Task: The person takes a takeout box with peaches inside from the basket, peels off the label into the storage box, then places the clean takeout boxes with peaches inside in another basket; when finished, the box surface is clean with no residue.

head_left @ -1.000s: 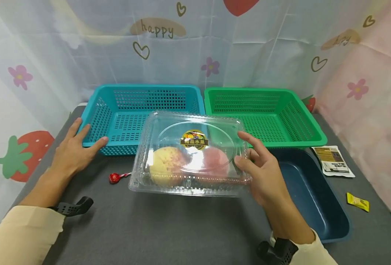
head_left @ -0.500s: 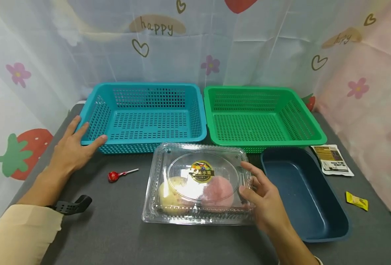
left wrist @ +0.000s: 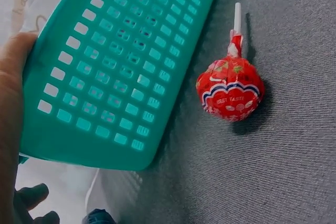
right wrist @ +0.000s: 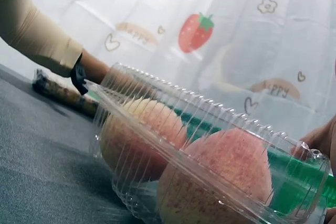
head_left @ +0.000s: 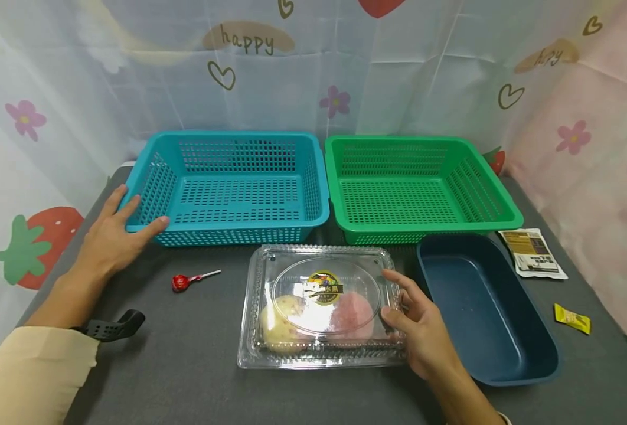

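Observation:
A clear plastic fruit box (head_left: pixel 319 307) with a lid label lies low at the table's middle front; I cannot tell if its whole base touches the cloth. Two peaches, one yellowish (head_left: pixel 284 323) and one pink (head_left: pixel 352 316), are inside. My right hand (head_left: pixel 425 330) pinches the box's right edge, thumb on the lid side. At the left, my left hand (head_left: pixel 114 242) rests spread against the front left corner of the blue basket (head_left: pixel 239 225), fingers fairly straight. Near that basket lies a red lollipop (left wrist: pixel 231 90), which neither hand touches.
A green basket (head_left: pixel 425 227) stands right of the blue one. Beside the box is a dark blue basin (head_left: pixel 489 313). Farther right lie a flat packet (head_left: pixel 534 254) and a yellow-wrapped candy (head_left: pixel 572 319). A printed curtain (head_left: pixel 398 77) hangs behind.
My right hand has brought the fruit box down and toward me, away from the baskets' front, and slightly to the right. The left hand has stayed at the blue basket's corner.

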`<state>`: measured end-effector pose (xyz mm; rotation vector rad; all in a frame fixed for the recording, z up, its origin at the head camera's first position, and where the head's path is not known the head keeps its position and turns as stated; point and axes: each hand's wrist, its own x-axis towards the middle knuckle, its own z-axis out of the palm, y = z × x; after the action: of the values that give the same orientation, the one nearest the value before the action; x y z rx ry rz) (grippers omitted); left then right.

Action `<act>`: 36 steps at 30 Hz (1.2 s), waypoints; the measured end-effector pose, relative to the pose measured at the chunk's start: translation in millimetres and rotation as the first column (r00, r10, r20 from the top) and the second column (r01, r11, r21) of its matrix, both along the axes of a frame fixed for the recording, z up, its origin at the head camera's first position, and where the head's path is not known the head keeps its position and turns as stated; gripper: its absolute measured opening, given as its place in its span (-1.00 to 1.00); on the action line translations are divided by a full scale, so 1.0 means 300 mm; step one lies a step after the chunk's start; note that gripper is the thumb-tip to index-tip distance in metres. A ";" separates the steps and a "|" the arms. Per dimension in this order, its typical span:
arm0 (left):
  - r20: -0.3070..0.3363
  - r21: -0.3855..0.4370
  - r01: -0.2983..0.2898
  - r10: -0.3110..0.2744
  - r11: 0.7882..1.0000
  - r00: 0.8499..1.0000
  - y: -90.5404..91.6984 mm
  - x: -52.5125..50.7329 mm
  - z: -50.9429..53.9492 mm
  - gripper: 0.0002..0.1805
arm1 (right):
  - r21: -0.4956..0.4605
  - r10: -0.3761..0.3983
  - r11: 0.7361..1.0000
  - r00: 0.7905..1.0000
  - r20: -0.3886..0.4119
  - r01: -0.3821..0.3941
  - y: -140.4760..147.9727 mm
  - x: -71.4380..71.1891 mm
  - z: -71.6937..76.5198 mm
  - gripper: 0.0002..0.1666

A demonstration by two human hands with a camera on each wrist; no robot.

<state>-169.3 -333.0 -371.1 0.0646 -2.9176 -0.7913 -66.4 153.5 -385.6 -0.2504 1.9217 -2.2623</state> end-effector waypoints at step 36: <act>-0.227 0.111 0.103 -0.076 0.988 0.971 0.224 0.215 0.109 -0.12 | 0.207 -0.092 0.973 0.994 -0.065 0.103 0.006 -0.019 -0.041 -0.24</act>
<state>-104.9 -265.7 -338.4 -0.1379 -2.6752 -0.9255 -72.2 155.3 -398.0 -0.1962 2.2272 -2.1071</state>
